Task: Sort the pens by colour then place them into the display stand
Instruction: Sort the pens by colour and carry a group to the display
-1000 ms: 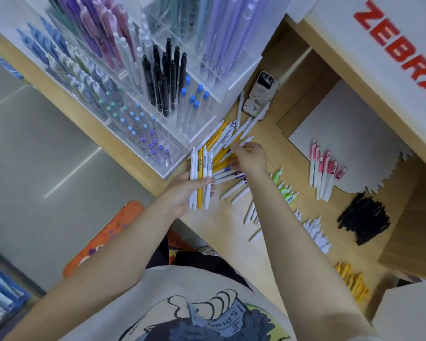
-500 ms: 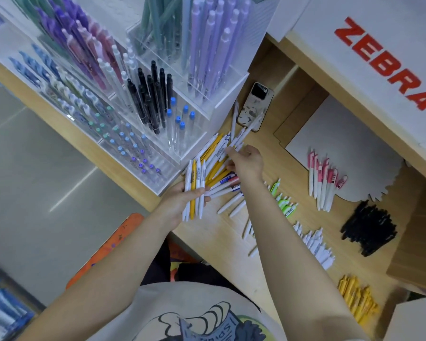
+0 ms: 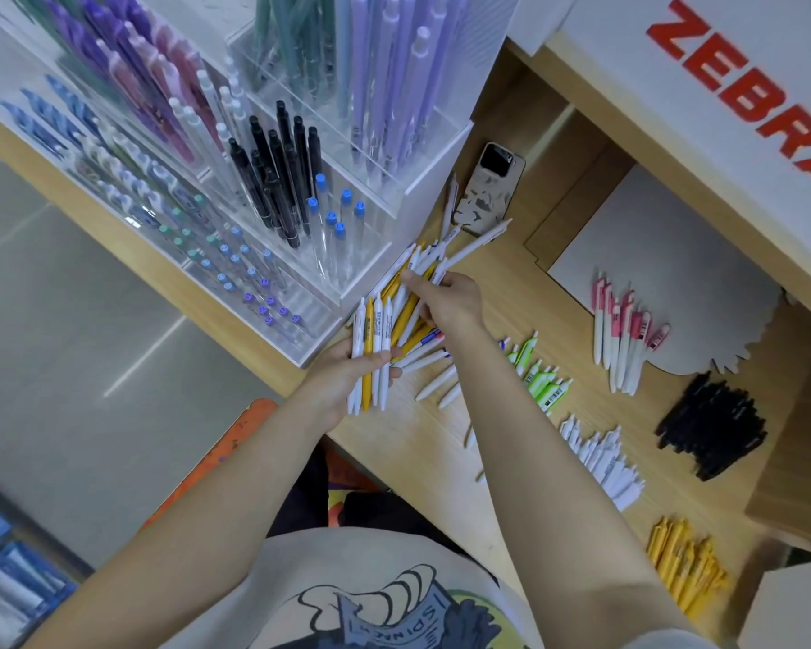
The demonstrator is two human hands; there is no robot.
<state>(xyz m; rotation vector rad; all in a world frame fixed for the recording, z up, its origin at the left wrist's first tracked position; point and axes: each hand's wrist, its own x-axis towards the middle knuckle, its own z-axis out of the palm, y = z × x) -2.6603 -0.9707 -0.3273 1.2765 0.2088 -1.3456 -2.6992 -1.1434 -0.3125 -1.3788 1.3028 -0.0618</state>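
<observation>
My left hand (image 3: pixel 347 374) grips a small bundle of white pens and one yellow pen (image 3: pixel 368 348), held upright over the wooden counter's edge. Just above it, my right hand (image 3: pixel 448 304) reaches into a mixed pile of white and yellow pens (image 3: pixel 410 316) and pinches a pen there with its fingertips. The clear acrylic display stand (image 3: pixel 422 180) rises right behind the pile, its slots holding black, blue-capped, lilac and purple pens. Sorted groups lie to the right: pink (image 3: pixel 621 332), green (image 3: pixel 541 379), white (image 3: pixel 602 459), black (image 3: pixel 710 426) and yellow (image 3: pixel 684 566).
A phone (image 3: pixel 490 189) in a patterned case lies beside the stand. A white card sheet (image 3: pixel 666 255) rests under the pink pens. A white box with red ZEBRA lettering (image 3: pixel 722 86) overhangs the counter at upper right. The wooden counter (image 3: pixel 441 452) drops off to grey floor on the left.
My right hand has shifted up the mixed pile toward the stand. The left hand keeps the same bundle, and the view has tilted slightly.
</observation>
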